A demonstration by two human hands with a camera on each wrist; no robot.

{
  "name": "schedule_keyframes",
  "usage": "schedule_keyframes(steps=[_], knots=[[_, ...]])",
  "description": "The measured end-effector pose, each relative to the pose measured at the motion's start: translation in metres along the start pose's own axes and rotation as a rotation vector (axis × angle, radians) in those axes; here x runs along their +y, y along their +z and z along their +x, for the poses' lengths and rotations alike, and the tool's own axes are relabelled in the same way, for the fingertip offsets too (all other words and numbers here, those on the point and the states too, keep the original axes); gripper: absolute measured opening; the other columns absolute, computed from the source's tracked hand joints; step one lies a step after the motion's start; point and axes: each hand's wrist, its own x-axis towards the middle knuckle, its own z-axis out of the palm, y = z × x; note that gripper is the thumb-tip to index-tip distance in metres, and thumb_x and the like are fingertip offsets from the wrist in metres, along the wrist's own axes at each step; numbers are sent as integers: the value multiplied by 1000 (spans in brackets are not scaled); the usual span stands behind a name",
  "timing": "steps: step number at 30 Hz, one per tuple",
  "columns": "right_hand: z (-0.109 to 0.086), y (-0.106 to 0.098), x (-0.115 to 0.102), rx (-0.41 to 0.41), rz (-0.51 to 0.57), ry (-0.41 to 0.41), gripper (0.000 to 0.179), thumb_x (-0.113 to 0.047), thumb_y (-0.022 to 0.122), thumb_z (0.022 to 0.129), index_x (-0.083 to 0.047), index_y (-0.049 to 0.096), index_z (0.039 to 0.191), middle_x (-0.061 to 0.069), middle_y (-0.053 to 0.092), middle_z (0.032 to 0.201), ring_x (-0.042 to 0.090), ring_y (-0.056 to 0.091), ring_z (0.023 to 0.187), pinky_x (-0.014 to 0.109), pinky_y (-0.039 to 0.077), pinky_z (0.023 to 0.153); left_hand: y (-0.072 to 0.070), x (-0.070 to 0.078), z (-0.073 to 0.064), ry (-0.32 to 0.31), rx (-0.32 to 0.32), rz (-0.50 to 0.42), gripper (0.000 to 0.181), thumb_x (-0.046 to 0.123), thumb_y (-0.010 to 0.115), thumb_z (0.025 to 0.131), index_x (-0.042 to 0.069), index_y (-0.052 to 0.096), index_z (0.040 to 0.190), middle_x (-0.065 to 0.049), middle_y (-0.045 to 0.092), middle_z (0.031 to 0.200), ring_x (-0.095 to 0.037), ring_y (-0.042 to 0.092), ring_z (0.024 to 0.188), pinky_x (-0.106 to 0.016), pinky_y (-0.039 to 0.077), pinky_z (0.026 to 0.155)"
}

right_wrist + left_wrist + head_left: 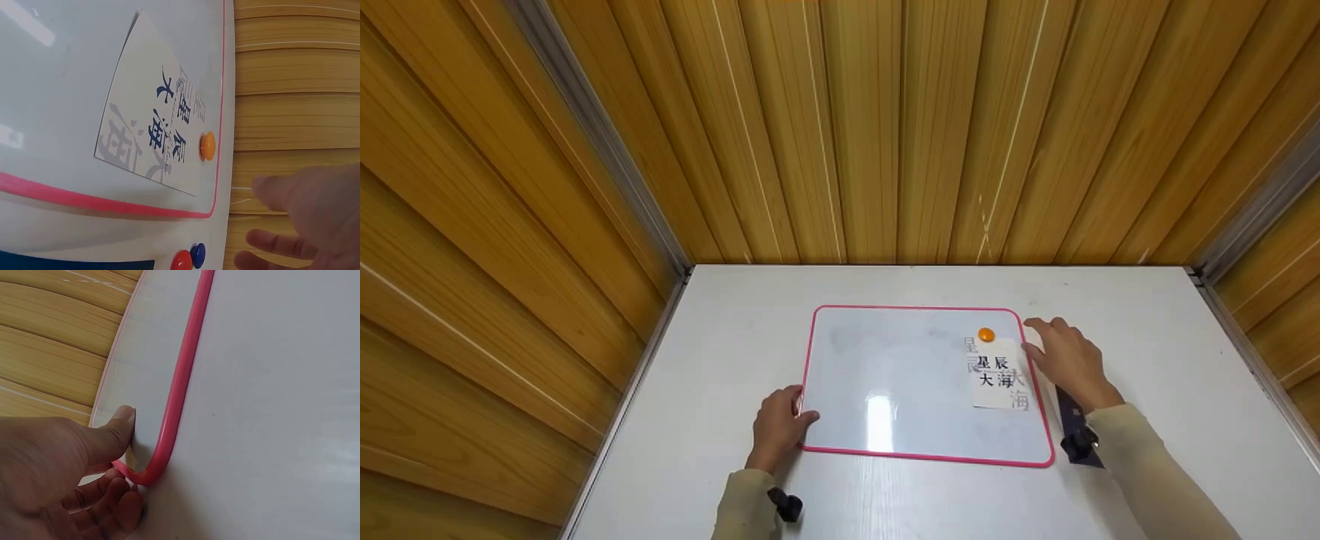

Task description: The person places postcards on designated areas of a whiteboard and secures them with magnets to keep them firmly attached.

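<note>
A whiteboard (885, 375) with a pink frame lies on the white table. My left hand (776, 426) grips its left edge near the lower corner, thumb on top and fingers beneath, as the left wrist view also shows. A white card (135, 101) printed with dark and grey Chinese characters is on the board's right part. At the card's top edge an orange round magnet (986, 334) sits on the board. My right hand (1069, 361) hovers beside the upper right edge, fingers loosely bent and holding nothing.
A dark blue card (1069, 420) lies on the table, partly under my right wrist. Close to it in the right wrist view are a red magnet (181, 260) and a blue magnet (197, 255). Wood-look walls (862, 135) rise behind the table and at both sides.
</note>
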Motion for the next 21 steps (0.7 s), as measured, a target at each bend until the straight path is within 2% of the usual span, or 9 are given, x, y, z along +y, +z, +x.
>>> schedule_keyframes(steps=[11,21], knots=[[-23,-11,10,-53,-22,68,58,-20,77,93,-4,54,144,33,56,118,48,57,98,64,51,80,-2,2,1,-14,-9,-6,55,17,86,84,2,66,133,-4,59,86,-19,52,77,-36,44,68],[-47,-15,23,-76,-1,127,63,-25,77,92,-4,51,145,37,52,120,53,51,96,67,49,77,-2,2,0,-20,-14,-29,53,17,85,85,3,66,132,-4,59,88,-20,52,79,-37,45,70]])
